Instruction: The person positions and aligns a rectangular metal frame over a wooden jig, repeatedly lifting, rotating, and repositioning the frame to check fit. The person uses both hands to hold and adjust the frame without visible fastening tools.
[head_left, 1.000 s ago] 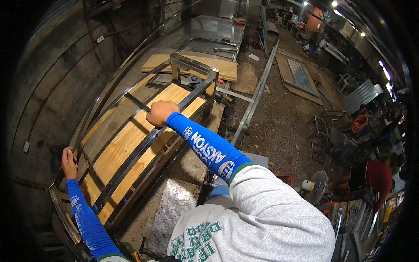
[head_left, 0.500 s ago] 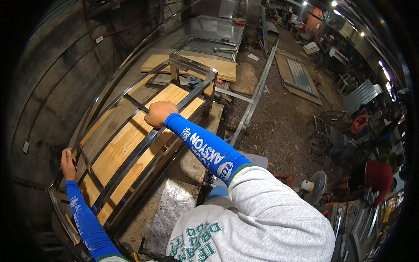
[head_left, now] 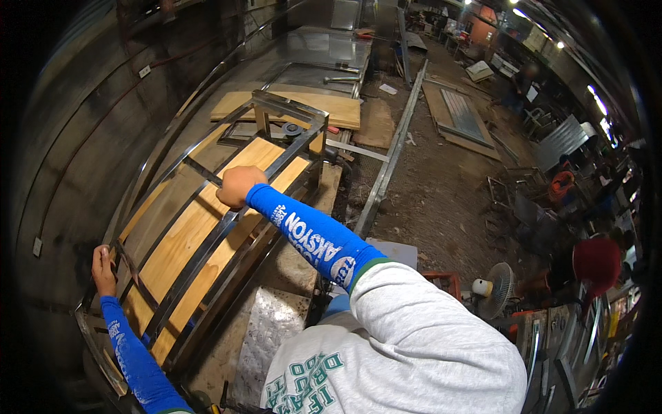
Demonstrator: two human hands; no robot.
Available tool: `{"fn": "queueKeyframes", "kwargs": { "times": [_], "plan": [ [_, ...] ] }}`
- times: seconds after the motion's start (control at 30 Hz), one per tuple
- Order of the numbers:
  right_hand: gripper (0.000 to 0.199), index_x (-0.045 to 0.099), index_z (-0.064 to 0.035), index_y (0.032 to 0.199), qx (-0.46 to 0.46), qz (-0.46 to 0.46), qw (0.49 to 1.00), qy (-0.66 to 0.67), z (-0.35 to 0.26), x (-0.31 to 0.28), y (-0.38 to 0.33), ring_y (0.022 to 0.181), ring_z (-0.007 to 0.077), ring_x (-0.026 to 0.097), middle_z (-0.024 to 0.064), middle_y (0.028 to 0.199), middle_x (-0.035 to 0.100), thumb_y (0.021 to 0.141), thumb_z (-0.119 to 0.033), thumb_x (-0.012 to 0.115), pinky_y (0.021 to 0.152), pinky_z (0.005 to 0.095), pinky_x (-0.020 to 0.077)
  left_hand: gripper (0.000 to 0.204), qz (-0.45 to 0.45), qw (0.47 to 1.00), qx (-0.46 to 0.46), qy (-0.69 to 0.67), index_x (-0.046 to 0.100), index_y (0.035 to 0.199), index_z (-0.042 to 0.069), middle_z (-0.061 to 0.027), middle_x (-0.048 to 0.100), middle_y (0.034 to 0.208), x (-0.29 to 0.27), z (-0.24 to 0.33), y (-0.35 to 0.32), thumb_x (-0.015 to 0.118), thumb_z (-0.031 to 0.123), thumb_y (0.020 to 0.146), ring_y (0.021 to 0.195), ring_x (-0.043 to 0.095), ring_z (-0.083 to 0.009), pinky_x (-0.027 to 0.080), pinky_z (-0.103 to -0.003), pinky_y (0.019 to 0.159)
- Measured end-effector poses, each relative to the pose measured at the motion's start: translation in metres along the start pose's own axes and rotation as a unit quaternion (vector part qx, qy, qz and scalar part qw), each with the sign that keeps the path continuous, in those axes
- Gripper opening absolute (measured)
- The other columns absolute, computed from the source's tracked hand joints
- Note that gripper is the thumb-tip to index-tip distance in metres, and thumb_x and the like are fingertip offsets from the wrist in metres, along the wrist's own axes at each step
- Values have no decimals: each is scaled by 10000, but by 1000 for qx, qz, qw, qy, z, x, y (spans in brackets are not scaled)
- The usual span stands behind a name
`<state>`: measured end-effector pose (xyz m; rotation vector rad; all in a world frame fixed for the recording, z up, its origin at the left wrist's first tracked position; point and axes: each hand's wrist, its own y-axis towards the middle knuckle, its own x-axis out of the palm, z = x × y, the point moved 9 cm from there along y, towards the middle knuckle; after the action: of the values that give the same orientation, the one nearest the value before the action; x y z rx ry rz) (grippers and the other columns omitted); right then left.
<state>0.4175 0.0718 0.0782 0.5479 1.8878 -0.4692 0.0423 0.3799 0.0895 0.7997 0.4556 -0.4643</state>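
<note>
A long rectangular frame of shiny metal tubing (head_left: 215, 233), with crossbars and short legs, lies in front of me. Pale wooden boards (head_left: 185, 233) show between its bars. My right hand (head_left: 240, 186) is closed in a fist around the long near bar, close to a crossbar; its fingertips are hidden. Toward the frame's left end, my left hand (head_left: 103, 271) curls its fingers over the far side bar. Blue sleeves cover both forearms.
Beyond the frame lie a plywood sheet (head_left: 331, 109) and a dark round disc tool (head_left: 291, 129). A long metal channel (head_left: 393, 160) runs along the floor to the right. A concrete wall (head_left: 76, 159) stands close at left. A fan (head_left: 498, 290) stands at right.
The view has shifted slightly, so the scene sits a little further left. Both hands keep their places on the metal frame.
</note>
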Motion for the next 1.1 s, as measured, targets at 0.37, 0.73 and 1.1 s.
{"fn": "queueKeyframes", "kwargs": {
  "times": [0.37,0.73,1.1],
  "plan": [
    [403,785,-33,1074,3,1,1000,-2,2,3,4,1084,352,722,198,1155,751,876,-290,546,938,433,563,360,-10,999,-30,21,630,1094,31,-4,532,804,0,4,-1,500,366,1100,723,466,-98,391,-291,646],
    [488,784,-20,1038,-7,17,1000,2,4,10,10,1068,363,716,205,1102,757,939,-423,528,964,454,544,333,-9,999,-33,20,621,1119,42,17,485,779,2,7,-1,507,354,1098,713,441,-86,372,-277,638],
    [463,784,-24,1041,-5,14,1000,-1,3,5,5,1068,358,717,205,1106,756,923,-393,532,965,442,544,329,-7,999,-36,21,620,1176,36,14,501,818,-1,-2,0,516,338,1096,746,447,-87,381,-274,661]
  ]
}}
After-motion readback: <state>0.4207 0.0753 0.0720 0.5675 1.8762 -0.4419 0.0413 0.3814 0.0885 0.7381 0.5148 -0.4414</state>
